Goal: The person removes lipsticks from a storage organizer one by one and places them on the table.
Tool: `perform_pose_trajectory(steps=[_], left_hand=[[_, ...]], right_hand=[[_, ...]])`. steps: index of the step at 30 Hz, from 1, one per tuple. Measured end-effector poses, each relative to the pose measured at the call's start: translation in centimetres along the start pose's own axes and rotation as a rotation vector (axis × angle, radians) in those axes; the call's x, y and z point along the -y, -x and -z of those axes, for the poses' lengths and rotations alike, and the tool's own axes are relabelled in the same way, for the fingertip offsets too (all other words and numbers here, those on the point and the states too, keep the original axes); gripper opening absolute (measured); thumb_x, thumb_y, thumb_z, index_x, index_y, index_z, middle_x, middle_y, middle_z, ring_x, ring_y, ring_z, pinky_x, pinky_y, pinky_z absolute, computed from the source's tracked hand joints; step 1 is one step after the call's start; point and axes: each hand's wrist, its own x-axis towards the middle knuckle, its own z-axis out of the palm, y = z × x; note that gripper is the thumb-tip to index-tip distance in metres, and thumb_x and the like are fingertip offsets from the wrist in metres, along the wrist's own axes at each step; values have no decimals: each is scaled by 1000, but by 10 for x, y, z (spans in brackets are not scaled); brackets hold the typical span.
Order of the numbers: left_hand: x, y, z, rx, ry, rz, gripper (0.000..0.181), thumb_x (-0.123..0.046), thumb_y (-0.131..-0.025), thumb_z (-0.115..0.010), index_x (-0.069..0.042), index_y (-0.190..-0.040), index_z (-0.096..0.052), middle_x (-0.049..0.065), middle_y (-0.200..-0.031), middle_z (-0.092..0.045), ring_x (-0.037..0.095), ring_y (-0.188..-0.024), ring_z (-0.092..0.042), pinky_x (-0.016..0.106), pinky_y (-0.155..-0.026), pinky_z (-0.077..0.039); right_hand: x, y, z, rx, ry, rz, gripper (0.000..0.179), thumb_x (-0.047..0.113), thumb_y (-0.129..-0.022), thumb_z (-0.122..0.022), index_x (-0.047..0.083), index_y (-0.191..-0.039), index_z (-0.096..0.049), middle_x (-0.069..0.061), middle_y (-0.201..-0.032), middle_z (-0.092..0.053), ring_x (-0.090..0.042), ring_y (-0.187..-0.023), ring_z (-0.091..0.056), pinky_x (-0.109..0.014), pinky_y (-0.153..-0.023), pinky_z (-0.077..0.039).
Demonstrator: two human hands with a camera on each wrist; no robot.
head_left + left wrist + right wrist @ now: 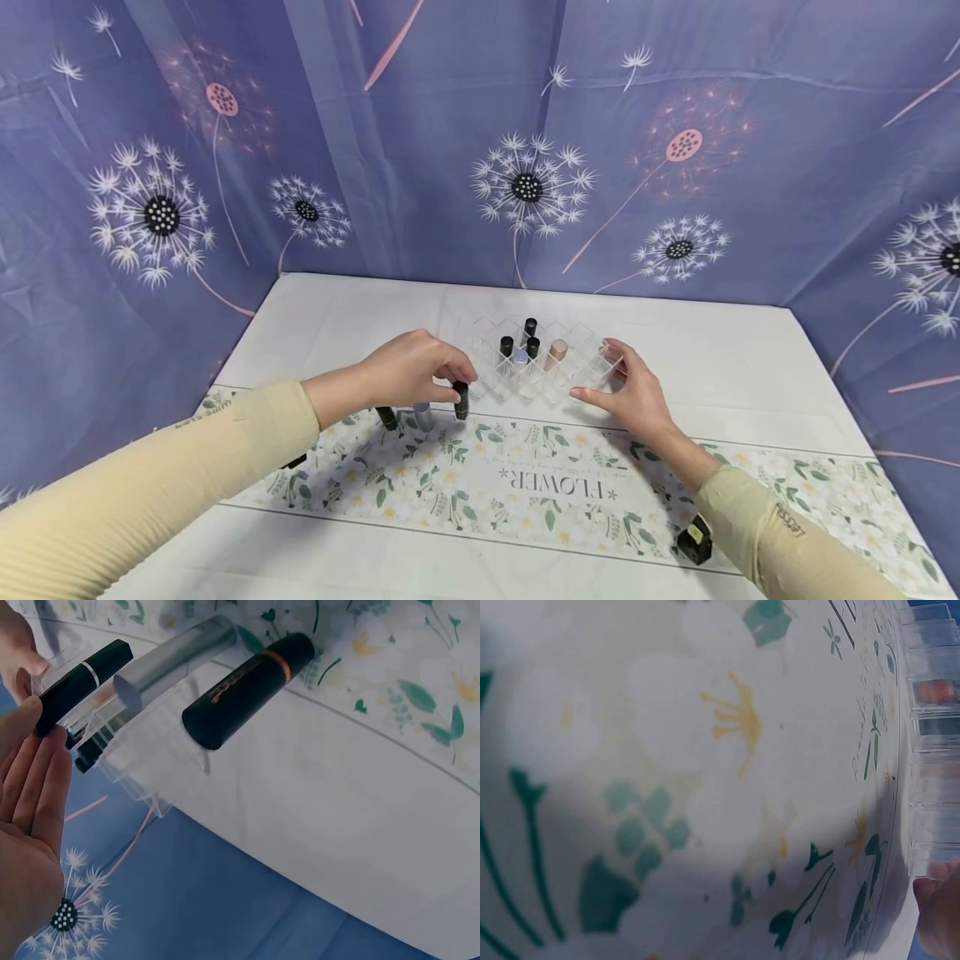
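- Left grip [416, 371]: thumb and fingertips pinching a black tube [461, 402], just below the middle of the frame; whether its base touches the runner [420, 492], I can't tell.
- Right grip [633, 396]: thumb and fingers curled about the right end of the clear rack [581, 354], right of the frame's middle.
- In the rack's cells: three black lipsticks, one lilac and one pink-gold, toward the middle and left.
- Just left of the pinched tube, partly under the left hand in view: a silver tube [423, 417], then an orange-banded tube [247, 694].
- Lower right, against the right sleeve [757, 517]: a black object [694, 540].
- Lower left: a dark thing [294, 461], mostly hidden by the left sleeve [225, 442].
- Behind the desk [360, 317], across the top: a dandelion curtain [420, 167].
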Motion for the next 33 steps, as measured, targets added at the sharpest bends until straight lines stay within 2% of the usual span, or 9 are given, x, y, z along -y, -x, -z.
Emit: perform_pose_trajectory(steps=[10, 22, 33], left_hand=[[3, 1, -14, 26, -18, 32, 27, -14, -92, -87, -14, -118, -81, -4, -110, -81, 14, -99, -78, 28, -90, -63], [7, -1, -25, 31, -38, 14, 27, -16, -92, -87, -13, -118, -81, -4, -110, -81, 15, -99, -78, 29, -88, -63], [10, 2, -31, 10, -49, -6, 28, -16, -92, -87, -12, -119, -81, -3, -111, -81, 17, -99, -78, 32, -89, -64]], right_hand=[[0, 0, 0, 1, 2, -11, 107, 31, -83, -96, 4, -165, -33, -28, -153, -51, -49, -137, -55, -58, -116, -48], [1, 0, -1, 0, -5, -17, 107, 32, -83, -96, 3, -165, -33, -27, -154, -50, -49, -137, -54, -58, -116, -48], [0, 0, 0, 3, -8, -19, 108, 32, -83, -95, 4, -166, -32, -27, -155, -50, -48, -138, -54, -58, -117, -47]])
